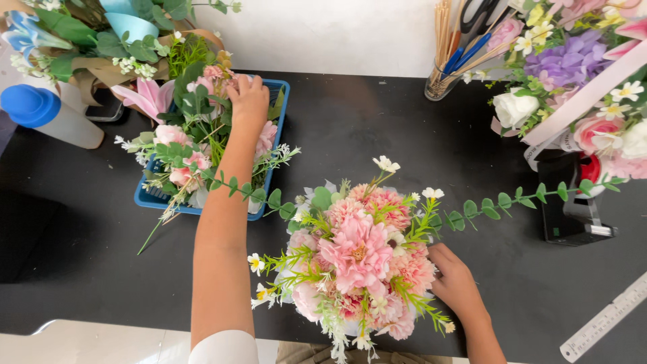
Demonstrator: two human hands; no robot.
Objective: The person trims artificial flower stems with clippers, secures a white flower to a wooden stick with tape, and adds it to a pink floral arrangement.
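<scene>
Two hands: both at flowers on the black bench [377,121].
Left hand [248,100]: reaches into the blue basket [278,145]; grip closed down among the loose pink stems [192,152].
Right hand [455,280]: grip curled against the pink bouquet [357,263], near the bench's front edge.
Eucalyptus sprig [519,199]: juts rightward from the bouquet.

A black table [377,128] fills most of the view, evenly lit. A plain white wall [337,34] rises behind it. Pale floor [101,344] shows below.
</scene>
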